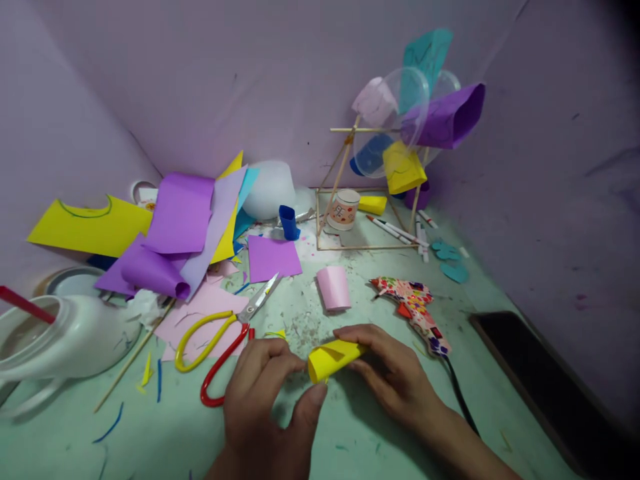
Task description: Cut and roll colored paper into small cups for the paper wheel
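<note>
A small piece of yellow paper, rolled into a tapering tube with an overlapping seam, is in my right hand. The thumb and fingers of that hand pinch its far right end. My left hand is beside the tube's left end, index finger and thumb spread around the opening; whether a fingertip touches it I cannot tell. Just beyond the hands a pink paper cup shape stands on the table. To the left lie scissors with one yellow and one red handle, blades apart. A flower-patterned glue gun rests to the right.
At the back stands a stick frame bearing a clear plastic wheel with coloured paper cups. Purple paper sheets pile up at left, near a white jug. A dark phone-like slab lies right. Markers lie near the frame.
</note>
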Motion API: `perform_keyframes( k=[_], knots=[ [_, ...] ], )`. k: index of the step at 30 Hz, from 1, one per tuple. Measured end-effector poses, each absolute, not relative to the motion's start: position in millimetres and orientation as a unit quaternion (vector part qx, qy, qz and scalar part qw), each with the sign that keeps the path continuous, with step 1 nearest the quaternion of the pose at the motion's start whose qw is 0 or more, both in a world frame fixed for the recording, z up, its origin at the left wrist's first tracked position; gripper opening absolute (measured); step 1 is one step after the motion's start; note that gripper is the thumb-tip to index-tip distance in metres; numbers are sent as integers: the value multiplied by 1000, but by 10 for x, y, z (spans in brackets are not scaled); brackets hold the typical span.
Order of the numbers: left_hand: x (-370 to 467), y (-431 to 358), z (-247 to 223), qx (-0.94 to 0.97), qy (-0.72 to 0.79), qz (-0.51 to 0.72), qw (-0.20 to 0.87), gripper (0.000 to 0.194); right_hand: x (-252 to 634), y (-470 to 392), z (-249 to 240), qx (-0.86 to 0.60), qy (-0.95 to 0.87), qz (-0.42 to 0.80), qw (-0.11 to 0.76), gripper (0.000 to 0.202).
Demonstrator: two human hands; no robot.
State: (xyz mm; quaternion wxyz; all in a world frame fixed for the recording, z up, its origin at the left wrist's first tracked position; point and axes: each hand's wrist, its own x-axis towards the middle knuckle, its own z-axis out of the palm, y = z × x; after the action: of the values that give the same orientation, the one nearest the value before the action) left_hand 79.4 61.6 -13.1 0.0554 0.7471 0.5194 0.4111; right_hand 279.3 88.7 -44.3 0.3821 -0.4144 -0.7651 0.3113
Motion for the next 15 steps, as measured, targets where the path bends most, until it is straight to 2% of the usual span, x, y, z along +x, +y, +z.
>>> perform_keyframes(
  k=[6,15],
  knots=[
    [867,635,-193,722,554,413,8,10,2746,866,-474,-406,-798,229,382,33],
    [867,633,-140,739,519,425,60,14,2730,851,-489,-401,-806,246,359,33]
  ],
)
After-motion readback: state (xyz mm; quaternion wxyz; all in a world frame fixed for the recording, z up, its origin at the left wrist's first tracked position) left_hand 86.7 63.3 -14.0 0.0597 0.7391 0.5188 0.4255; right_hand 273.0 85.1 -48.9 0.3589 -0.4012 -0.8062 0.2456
